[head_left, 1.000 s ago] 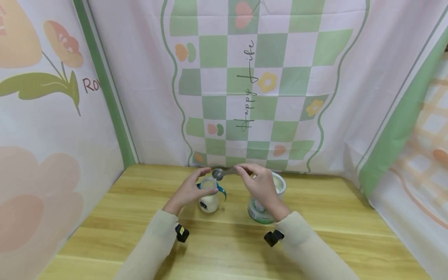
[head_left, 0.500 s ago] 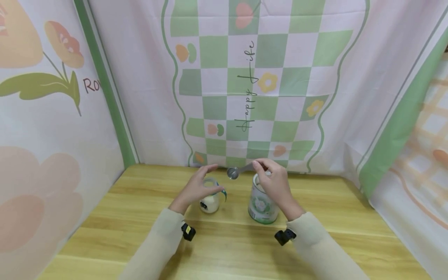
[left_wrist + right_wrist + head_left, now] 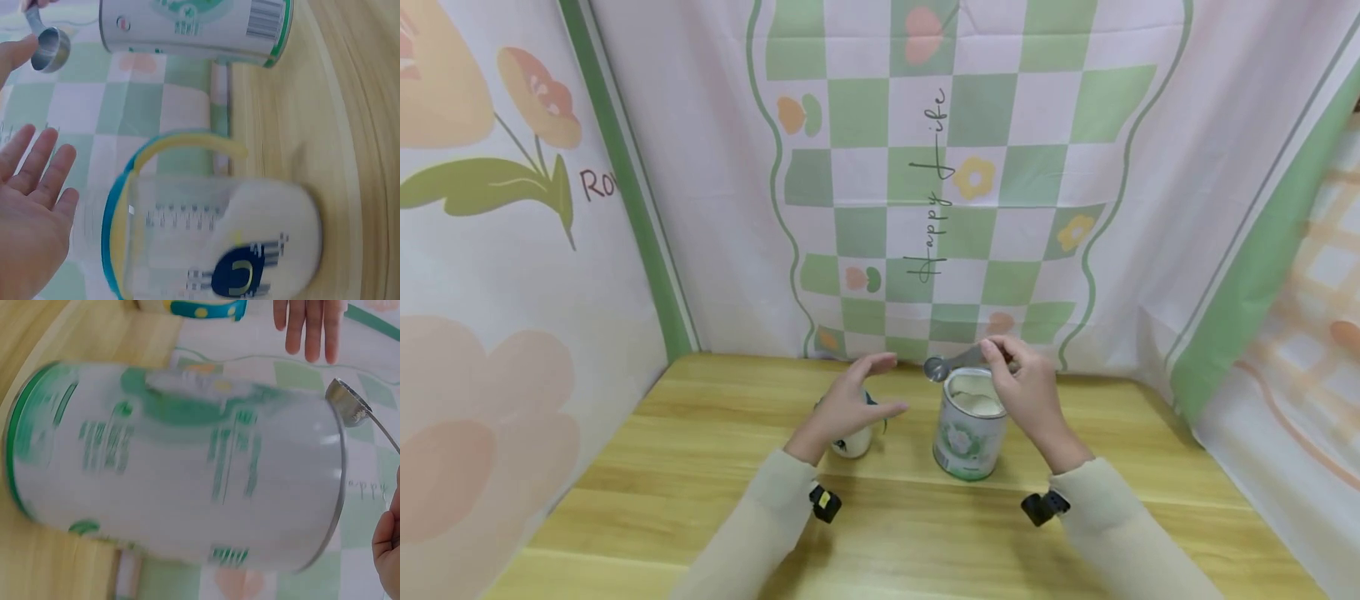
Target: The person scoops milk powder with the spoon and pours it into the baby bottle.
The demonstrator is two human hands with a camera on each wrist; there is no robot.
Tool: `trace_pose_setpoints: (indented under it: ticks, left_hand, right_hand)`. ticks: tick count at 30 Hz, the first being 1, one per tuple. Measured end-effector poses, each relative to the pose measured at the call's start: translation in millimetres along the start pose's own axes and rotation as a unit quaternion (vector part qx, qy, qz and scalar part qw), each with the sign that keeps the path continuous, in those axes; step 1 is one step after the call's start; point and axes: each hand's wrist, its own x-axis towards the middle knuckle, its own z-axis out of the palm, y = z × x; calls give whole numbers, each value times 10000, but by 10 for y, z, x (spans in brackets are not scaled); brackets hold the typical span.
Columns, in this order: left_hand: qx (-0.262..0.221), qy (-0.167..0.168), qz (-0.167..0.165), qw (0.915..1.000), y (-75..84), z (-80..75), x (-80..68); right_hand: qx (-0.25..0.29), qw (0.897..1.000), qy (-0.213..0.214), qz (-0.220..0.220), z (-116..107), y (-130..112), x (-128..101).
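Observation:
My right hand (image 3: 1030, 387) pinches the handle of a metal measuring spoon (image 3: 936, 369) just above the rim of a white-and-green milk powder can (image 3: 967, 442). A few powder grains cling to the spoon's bowl (image 3: 353, 406) in the right wrist view. Pale powder (image 3: 977, 406) shows inside the can. To its left stands a clear baby bottle (image 3: 269, 215) with a blue-and-yellow handle (image 3: 128, 172) and white contents in its lower part. My left hand (image 3: 846, 408) holds nothing; its fingers extend over the bottle and partly hide it in the head view.
The can and bottle stand upright on a wooden table (image 3: 895, 533). Behind the table hangs a green-and-white checked curtain (image 3: 917, 233), and flowered cloth (image 3: 497, 267) borders the left side.
My right hand has carried the spoon rightward, from above the bottle to the can's rim. My left hand has come off the bottle's top and shifted right. The bottle and can stay in place.

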Motion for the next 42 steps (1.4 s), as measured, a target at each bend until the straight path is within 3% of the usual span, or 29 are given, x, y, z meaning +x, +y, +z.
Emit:
trace_pose_setpoints:
  ticks: [10,15,29,37,42]
  left_hand:
    - [-544,-129,-24,9984,87,234,37]
    - [-589,-105,-95,9982,88,365,38]
    - [-451,-279,-602,9968,112,718,153]
    - [-729,-242,-871,9932,150,879,207]
    - [-845,-233,-927,9918,141,952,239]
  right_hand:
    - [-394,9991,120,36,-180,179,-80]
    - [-589,9982,89,-20,-225,254,-157]
    - [-977,9945,-352,154,-251,360,-317]
    - [-1102,9911,-656,368,-192,344,-322]
    - [-1114,9901,-816,254,-166,317,-289]
